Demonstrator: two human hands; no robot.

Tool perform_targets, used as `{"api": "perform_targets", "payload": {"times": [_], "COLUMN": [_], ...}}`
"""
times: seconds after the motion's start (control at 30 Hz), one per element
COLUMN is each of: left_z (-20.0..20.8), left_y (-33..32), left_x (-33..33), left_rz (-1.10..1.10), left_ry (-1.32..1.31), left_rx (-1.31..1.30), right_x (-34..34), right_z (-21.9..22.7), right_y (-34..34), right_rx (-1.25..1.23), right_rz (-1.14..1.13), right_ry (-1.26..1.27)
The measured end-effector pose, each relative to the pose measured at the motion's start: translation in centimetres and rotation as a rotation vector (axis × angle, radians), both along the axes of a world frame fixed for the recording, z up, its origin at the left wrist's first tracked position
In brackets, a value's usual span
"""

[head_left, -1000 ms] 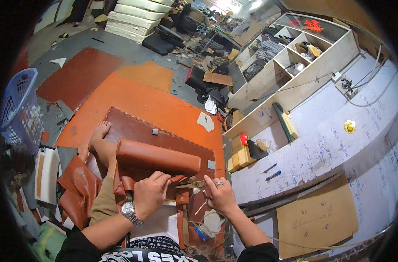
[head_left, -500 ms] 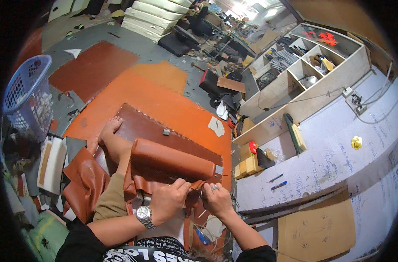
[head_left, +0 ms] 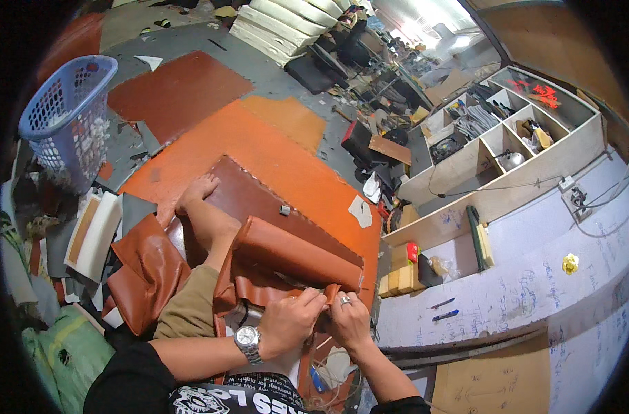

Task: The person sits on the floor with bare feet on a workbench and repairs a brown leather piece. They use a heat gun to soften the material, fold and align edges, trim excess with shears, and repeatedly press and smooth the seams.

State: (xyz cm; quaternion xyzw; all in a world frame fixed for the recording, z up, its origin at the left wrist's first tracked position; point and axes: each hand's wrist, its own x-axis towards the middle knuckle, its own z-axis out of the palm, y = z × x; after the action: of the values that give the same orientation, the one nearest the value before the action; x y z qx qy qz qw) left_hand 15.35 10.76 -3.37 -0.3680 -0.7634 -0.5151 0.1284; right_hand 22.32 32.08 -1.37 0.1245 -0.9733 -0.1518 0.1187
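Observation:
A brown leather piece (head_left: pixel 294 257), with a thick padded-looking fold along its far side, lies across my lap. My left hand (head_left: pixel 292 323), below a metal wristwatch (head_left: pixel 247 337), is closed in a pinch at its near right edge. Right beside it, my right hand (head_left: pixel 350 320), with a ring on one finger, grips a gathered bit of the same leather. The two sets of fingertips almost meet. Whether a small tool sits between the fingers is hidden. My bare foot (head_left: pixel 198 191) rests on a darker brown sheet (head_left: pixel 242 181) beyond the leather.
Orange sheeting (head_left: pixel 287 162) covers the floor ahead. At left stand a blue plastic basket (head_left: pixel 70 114) and crumpled brown leather (head_left: pixel 149 272). On the right are a white surface with pens (head_left: pixel 445 315), foam blocks (head_left: pixel 401 279), a compartment shelf (head_left: pixel 497 155) and cardboard (head_left: pixel 494 376).
My view has shifted, so the scene sits further right in the picture. My left fingertips have come closer to my right ones along the leather edge. Both hands keep hold of it.

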Motion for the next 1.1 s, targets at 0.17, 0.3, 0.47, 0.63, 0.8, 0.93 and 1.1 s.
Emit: {"api": "perform_targets", "payload": {"times": [0.17,0.3,0.47,0.63,0.8,0.93,1.1], "left_z": [0.2,0.8,1.2,1.6,2.0,0.4,-1.1], "left_y": [-0.7,-1.1,-2.0,-2.5,-7.6,-14.4,-14.7], "left_x": [-0.1,-0.3,-0.2,0.0,-2.8,-7.6,-8.7], "left_rz": [-0.046,-0.05,-0.056,-0.127,-0.262,-0.189,-0.116], "left_ry": [-0.073,-0.05,-0.053,-0.053,-0.01,0.026,0.182], "left_rx": [-0.013,0.013,0.04,0.038,0.035,-0.435,-0.372], "right_x": [-0.6,-1.5,-1.8,-3.0,-3.7,-4.0,-5.2], "right_z": [-0.3,-0.6,-0.9,-1.0,-1.5,-0.7,0.5], "right_y": [-0.6,-1.2,-3.3,-4.0,-3.4,-3.8,-4.9], "right_rx": [0.019,-0.132,-0.247,-0.079,-0.292,-0.273,-0.236], "right_rz": [0.061,0.108,-0.011,-0.042,0.021,0.009,0.008], "right_ry": [-0.032,-0.047,-0.068,-0.182,-0.229,-0.197,-0.214]}}
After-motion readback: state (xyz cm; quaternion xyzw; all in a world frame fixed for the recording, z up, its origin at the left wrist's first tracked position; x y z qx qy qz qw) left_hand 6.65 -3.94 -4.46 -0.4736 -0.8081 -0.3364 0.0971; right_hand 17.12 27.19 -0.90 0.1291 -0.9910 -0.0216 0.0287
